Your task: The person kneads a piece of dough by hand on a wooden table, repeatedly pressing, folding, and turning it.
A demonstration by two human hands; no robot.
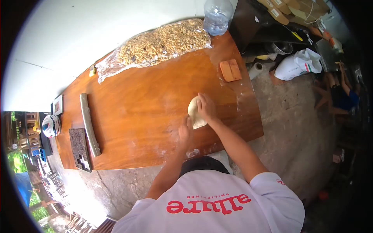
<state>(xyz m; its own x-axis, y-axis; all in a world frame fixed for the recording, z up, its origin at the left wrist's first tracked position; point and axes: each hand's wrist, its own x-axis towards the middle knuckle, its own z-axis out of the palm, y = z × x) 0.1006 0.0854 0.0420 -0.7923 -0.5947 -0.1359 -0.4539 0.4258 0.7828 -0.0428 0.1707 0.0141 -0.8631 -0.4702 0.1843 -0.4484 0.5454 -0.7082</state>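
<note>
A pale, rounded lump of dough [193, 112] lies on the brown wooden table [147, 101], right of its middle. My right hand [206, 108] is curved over the dough's right side, with the fingers close together on it. At the dough's lower left edge is my left hand [185, 131], its fingers stretched out and wrapped around nothing. Whether the left fingertips touch the dough cannot be made out. White powdery smears mark the wood near the front edge.
A clear bag of brown crumbly material [163, 43] and a plastic water bottle [216, 19] stand at the back. An orange block [230, 70] lies right. On the left are a long grey tube [89, 124], a dark slab [80, 149] and a helmet [51, 126].
</note>
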